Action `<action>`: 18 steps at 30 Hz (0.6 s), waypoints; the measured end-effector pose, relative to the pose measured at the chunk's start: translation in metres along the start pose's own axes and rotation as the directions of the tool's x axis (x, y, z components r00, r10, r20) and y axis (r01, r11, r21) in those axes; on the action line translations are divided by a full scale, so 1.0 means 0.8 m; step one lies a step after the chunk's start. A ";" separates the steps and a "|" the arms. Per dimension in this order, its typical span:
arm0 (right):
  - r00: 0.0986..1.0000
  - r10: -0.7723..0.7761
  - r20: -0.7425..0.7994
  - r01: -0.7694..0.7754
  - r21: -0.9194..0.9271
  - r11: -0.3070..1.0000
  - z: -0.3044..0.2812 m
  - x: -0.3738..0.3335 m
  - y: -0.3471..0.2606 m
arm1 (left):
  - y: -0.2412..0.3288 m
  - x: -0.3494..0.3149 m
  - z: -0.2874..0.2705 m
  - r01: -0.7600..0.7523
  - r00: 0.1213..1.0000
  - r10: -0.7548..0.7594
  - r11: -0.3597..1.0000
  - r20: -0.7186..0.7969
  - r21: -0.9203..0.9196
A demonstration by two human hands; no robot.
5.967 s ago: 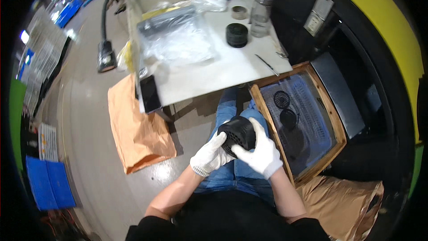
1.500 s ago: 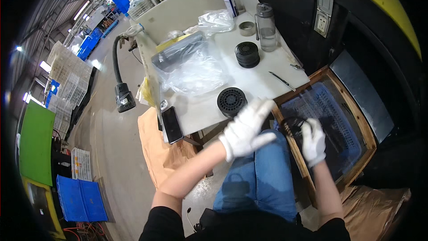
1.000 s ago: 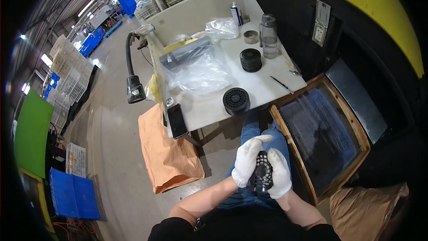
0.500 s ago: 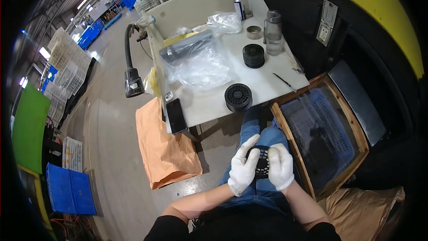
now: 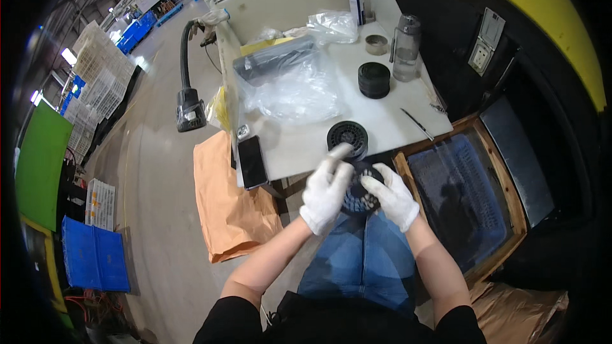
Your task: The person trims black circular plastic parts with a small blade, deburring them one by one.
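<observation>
A round black slotted plastic disc point(image 5: 358, 202) is held tilted over my lap, just in front of the table edge. My right hand point(image 5: 394, 197), in a white knit glove, grips its right side with the thumb across the face. At the disc's left edge is my white-gloved left hand point(image 5: 326, 192), its thumb against the rim; its upper fingers are blurred and point toward a stack of similar black discs point(image 5: 347, 135) at the table's front edge. Farther back stands a second black disc stack point(image 5: 373, 80).
The white table point(image 5: 395, 118) bears clear plastic bags point(image 5: 293, 92), a phone point(image 5: 252, 162), a pen point(image 5: 417, 124), a water bottle point(image 5: 407, 48), a spray can point(image 5: 357, 7) and a ring-shaped dish point(image 5: 376, 44). A wood-framed bin point(image 5: 400, 175) stands right, an orange paper bag point(image 5: 223, 204) left.
Both hands have moved up and away from my lap toward the table's front edge, carrying the disc. My left hand's upper fingers have lifted toward the near stack.
</observation>
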State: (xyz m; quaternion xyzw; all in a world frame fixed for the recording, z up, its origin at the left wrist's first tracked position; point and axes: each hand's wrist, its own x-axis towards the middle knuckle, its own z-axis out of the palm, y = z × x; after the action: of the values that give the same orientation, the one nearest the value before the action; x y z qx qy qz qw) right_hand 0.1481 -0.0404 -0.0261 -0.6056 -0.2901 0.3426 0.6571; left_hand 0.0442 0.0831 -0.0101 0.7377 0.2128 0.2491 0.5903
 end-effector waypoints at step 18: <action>0.866 0.493 -0.085 -0.443 -0.587 0.678 -0.037 0.135 0.050 | -0.136 0.130 -0.031 0.138 0.958 -0.226 0.901 0.174 0.411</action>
State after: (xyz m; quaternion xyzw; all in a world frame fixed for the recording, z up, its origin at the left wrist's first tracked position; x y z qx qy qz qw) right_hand 0.2326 0.0298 -0.0725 -0.8179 -0.2428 0.4161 0.3146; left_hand 0.1088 0.1883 -0.0998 0.8408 0.2613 0.0625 0.4700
